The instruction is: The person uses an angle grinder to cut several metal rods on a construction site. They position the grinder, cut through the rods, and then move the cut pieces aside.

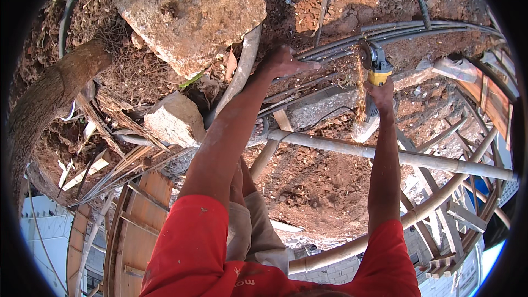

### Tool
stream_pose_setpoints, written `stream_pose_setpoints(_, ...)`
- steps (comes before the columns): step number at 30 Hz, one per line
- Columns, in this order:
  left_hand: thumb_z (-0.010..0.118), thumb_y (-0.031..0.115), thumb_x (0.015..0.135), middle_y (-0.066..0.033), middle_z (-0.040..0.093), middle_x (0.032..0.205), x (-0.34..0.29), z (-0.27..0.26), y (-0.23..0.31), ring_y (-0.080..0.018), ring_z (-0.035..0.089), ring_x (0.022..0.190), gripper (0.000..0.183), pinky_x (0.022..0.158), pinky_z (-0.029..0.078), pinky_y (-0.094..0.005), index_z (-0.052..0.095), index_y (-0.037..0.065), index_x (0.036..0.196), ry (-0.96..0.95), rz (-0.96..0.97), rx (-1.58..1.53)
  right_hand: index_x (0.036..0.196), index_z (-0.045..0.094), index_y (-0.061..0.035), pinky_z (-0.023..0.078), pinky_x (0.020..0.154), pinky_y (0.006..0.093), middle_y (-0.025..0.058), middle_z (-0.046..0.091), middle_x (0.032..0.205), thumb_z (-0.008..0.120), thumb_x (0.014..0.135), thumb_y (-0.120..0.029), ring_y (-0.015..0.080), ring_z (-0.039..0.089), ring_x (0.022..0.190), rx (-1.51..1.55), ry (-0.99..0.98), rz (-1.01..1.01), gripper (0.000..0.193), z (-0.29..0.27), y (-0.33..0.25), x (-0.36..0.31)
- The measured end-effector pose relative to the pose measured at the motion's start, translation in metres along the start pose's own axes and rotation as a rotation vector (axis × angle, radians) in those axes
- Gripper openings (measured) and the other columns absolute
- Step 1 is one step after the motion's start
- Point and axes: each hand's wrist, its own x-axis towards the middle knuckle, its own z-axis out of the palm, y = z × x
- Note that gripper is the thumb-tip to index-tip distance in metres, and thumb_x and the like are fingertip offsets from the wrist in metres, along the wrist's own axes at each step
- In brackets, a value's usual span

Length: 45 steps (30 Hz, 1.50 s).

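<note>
My right hand (380,94) grips a yellow and grey angle grinder (379,71) by its body. Its cutting disc (364,54) meets a bundle of long thin steel rods (401,34), and a stream of orange sparks (361,91) flies off toward me. To the left, my left hand (285,64) is closed at the near end of the rods, thumb stretched along them; its other fingers are partly hidden. A dark cord (330,113) trails from around the grinder's rear.
A large rough boulder (187,11) lies at far left, with a smaller stone block (175,120) nearer. A pale pole (407,157) crosses between me and the rods. A tree trunk (55,93) leans at left; wooden boards (146,198) stand lower left. Loose reddish soil (308,181) drops below.
</note>
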Motion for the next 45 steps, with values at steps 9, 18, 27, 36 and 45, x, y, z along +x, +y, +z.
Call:
stream_pose_setpoints(9, 0.082, 0.084, 0.056, -0.0353, 0.065, 0.127, -0.004, -0.005, 0.01, -0.0411, 0.067, 0.119, 0.126, 0.105, 0.052, -0.0414, 0.061, -0.017, 0.128, -0.046, -0.037, -0.02, 0.107, 0.063, -0.0006, 0.05, 0.064, 0.0281, 0.0015, 0.068, 0.087, 0.078, 0.075, -0.006, 0.0108, 0.06, 0.071, 0.087, -0.013, -0.001, 0.035, -0.001, 0.009, 0.001)
stream_pose_setpoints(18, 0.08, 0.088, 0.054, -0.0318, 0.062, 0.136, 0.004, -0.008, 0.006, -0.0387, 0.063, 0.127, 0.131, 0.11, 0.049, -0.0422, 0.058, -0.011, 0.137, -0.156, -0.071, 0.015, 0.107, 0.062, -0.0013, 0.051, 0.065, 0.0288, 0.0027, 0.068, 0.087, 0.08, 0.073, -0.007, 0.0106, 0.061, 0.072, 0.09, -0.007, -0.012, 0.039, -0.002, 0.018, 0.006)
stream_pose_setpoints(27, 0.081, 0.085, 0.057, -0.0324, 0.06, 0.138, -0.002, -0.009, 0.004, -0.0391, 0.062, 0.129, 0.128, 0.11, 0.049, -0.0425, 0.056, -0.011, 0.138, -0.121, -0.079, -0.037, 0.106, 0.061, -0.001, 0.05, 0.064, 0.0294, 0.0029, 0.067, 0.086, 0.08, 0.073, -0.006, 0.0111, 0.06, 0.07, 0.068, -0.04, -0.011, 0.039, -0.001, -0.003, 0.005)
stream_pose_setpoints(36, 0.077, 0.089, 0.057, -0.0292, 0.058, 0.143, -0.007, -0.01, 0.011, -0.0383, 0.059, 0.132, 0.132, 0.111, 0.048, -0.0425, 0.054, -0.01, 0.141, -0.105, -0.083, -0.002, 0.108, 0.061, 0.0011, 0.052, 0.066, 0.0312, 0.0046, 0.069, 0.09, 0.082, 0.073, -0.008, 0.0149, 0.064, 0.075, 0.027, -0.056, -0.163, 0.042, -0.008, 0.024, 0.017)
stream_pose_setpoints(45, 0.08, 0.085, 0.057, -0.0332, 0.061, 0.137, -0.009, -0.009, 0.011, -0.0389, 0.063, 0.127, 0.131, 0.11, 0.049, -0.0423, 0.055, -0.014, 0.139, -0.055, -0.094, -0.013, 0.106, 0.061, 0.0001, 0.051, 0.064, 0.0291, 0.0036, 0.067, 0.088, 0.082, 0.071, -0.007, 0.0122, 0.062, 0.073, 0.007, -0.027, 0.038, 0.042, -0.001, -0.004, 0.006)
